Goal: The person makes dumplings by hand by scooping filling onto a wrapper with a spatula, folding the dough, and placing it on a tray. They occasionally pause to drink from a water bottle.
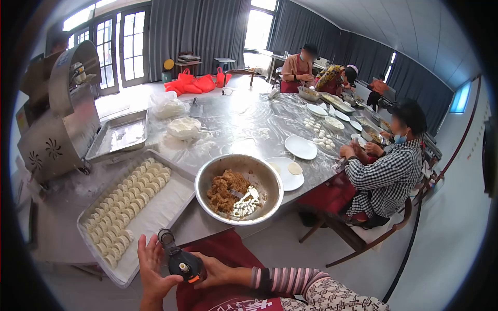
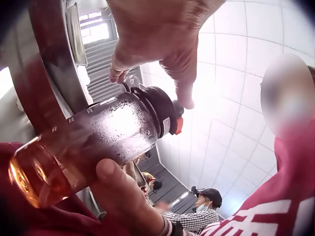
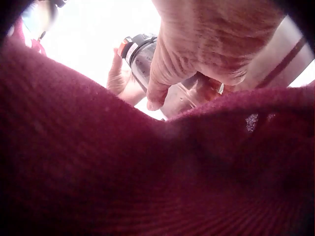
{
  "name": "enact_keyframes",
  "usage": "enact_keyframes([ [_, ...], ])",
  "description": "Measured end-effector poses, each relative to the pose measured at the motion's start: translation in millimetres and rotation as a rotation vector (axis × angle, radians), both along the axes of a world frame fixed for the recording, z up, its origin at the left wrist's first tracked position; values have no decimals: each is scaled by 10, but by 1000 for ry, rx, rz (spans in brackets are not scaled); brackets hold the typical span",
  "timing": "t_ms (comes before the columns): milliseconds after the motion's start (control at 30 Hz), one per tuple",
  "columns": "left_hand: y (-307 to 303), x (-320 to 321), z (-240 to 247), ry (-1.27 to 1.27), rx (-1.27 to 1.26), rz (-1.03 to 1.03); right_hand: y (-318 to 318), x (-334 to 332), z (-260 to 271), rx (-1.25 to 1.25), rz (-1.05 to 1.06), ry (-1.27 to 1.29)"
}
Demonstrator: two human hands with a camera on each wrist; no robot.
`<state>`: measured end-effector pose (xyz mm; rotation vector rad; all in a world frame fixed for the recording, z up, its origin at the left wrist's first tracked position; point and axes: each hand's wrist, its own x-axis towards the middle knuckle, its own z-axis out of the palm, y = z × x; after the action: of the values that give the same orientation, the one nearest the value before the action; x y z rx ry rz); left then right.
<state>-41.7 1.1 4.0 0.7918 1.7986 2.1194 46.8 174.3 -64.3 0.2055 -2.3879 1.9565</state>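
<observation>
A clear drinking bottle (image 2: 83, 137) with a dark flip-top lid (image 1: 181, 262) is held up over my apron, near the table edge. Amber liquid shows inside it, and droplets cling to its wall. The lid's round cap stands raised, baring a pale spout beside an orange catch (image 2: 177, 126). My right hand (image 1: 213, 272) grips the bottle's body, thumb along its side in the left wrist view. At the lid is my left hand (image 1: 154, 272), its fingers spread and fairly straight, its thumb right by the catch. Apron cloth hides the lower bottle in the right wrist view.
A steel bowl (image 1: 199, 196) of brown filling sits at the table edge. Left of it lies a tray (image 1: 165, 199) with rows of dumplings. White plates (image 1: 300, 147), dough pieces (image 1: 324, 142) and a metal machine (image 1: 59, 129) stand around. A person in checks (image 1: 386, 173) sits at right.
</observation>
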Motion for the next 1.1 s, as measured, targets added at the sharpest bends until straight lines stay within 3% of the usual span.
enact_keyframes([
  [167, -30, -96, 112, -375, 140, -86, -38, -37, -101, 33, 3, 92],
  [367, -43, 36, 109, -200, 177, -117, -45, -42, -100, 63, 37, 78],
  [433, -73, 128, 31, 1, 119, -69, -58, -54, -126, -13, 61, 76],
  [467, 99, 326, 234, 132, 256, 72, -68, -59, -111, -60, 66, 77],
  [567, -83, 210, 175, 40, 68, -87, -35, -44, -41, 53, 92, 27],
  [667, -143, 79, 119, 8, 15, -131, -112, 15, 211, -83, 41, 191],
  [800, -136, 75, 141, -61, 45, -207, -64, -42, 17, 14, 62, 246],
  [867, -127, 133, 221, 276, -97, -188, -29, -60, -75, -75, 85, 118],
  [900, -121, 169, 281, 271, -95, -193, -24, -62, -117, -74, 81, 113],
  [967, -119, 230, 400, 741, -269, -73, -35, -82, -97, -113, 62, -26],
  [1100, -108, 200, 157, 938, -287, 38, -97, -49, 135, -236, 64, 82],
])
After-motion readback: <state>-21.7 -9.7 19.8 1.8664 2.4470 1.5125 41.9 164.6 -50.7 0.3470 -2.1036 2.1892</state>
